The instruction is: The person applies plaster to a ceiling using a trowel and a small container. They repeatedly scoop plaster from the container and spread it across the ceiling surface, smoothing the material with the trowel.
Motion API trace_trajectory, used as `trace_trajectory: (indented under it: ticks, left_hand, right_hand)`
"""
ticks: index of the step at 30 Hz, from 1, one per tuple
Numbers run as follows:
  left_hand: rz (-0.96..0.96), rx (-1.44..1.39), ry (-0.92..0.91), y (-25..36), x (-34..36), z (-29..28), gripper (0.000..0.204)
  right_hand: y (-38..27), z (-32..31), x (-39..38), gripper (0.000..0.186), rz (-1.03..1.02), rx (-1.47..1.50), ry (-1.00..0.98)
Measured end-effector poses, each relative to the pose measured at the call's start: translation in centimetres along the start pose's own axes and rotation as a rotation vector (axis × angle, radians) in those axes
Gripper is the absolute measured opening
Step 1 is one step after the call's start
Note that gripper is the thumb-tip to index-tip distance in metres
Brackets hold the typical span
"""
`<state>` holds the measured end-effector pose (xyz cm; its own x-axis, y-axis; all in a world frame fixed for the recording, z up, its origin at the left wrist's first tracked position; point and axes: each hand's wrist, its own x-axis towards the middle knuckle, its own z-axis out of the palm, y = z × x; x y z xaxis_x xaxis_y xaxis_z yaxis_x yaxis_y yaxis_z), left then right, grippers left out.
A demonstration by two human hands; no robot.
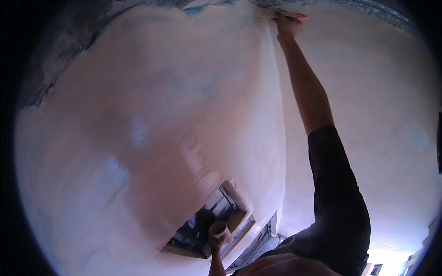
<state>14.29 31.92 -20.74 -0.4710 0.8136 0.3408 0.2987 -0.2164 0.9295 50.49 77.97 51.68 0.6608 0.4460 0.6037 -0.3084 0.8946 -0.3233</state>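
Right hand (pixel 288 28): raised to the top of the wall corner, fingers closed around a flat tool (pixel 276 13) with an orange end. Left hand (pixel 216 241): low, gripping a pale cup (pixel 220 228) before the window (pixel 193 232). Wall (pixel 184 92): pale, patchy, shiny in spots. Markings on tool and cup (dim, small): cannot tell.
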Motion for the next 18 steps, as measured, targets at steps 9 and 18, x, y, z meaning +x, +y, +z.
trace_trajectory:
  ticks: [9,18]
  left_hand:
    - [-0.126,0.033,0.049,-0.1,-1.4,-0.7,0.081]
    - [-0.083,-0.024,0.016,-0.1,-1.4,-1.1,0.073]
  right_hand:
    - [-1.2,1.4,-2.0,0.025,-0.085,0.468,-0.275]
    - [-2.8,-0.5,-4.3,0.02,-0.022,0.506,-0.245]
